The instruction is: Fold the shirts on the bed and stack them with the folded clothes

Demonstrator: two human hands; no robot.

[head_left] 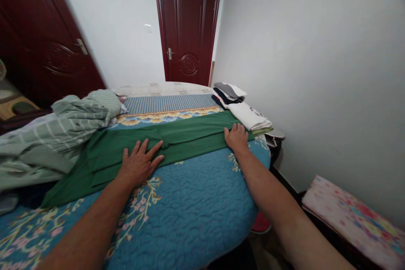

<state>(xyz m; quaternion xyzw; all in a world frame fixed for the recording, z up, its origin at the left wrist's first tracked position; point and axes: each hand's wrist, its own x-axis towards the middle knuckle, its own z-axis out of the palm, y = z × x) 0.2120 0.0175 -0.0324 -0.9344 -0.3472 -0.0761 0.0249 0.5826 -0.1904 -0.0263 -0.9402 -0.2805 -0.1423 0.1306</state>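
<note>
A long green garment (186,137) lies stretched across the blue quilted bed cover (196,206). My left hand (141,162) rests flat on its middle, fingers spread apart. At the garment's right end my right hand (236,136) presses down on the cloth, fingers together and laid flat. Neither hand grips anything.
A crumpled pale green striped sheet (60,128) lies at the left. A stack of folded clothes (242,107) sits at the bed's far right corner. A floral pad (354,219) lies lower right by the white wall. Two dark red doors (188,25) stand behind.
</note>
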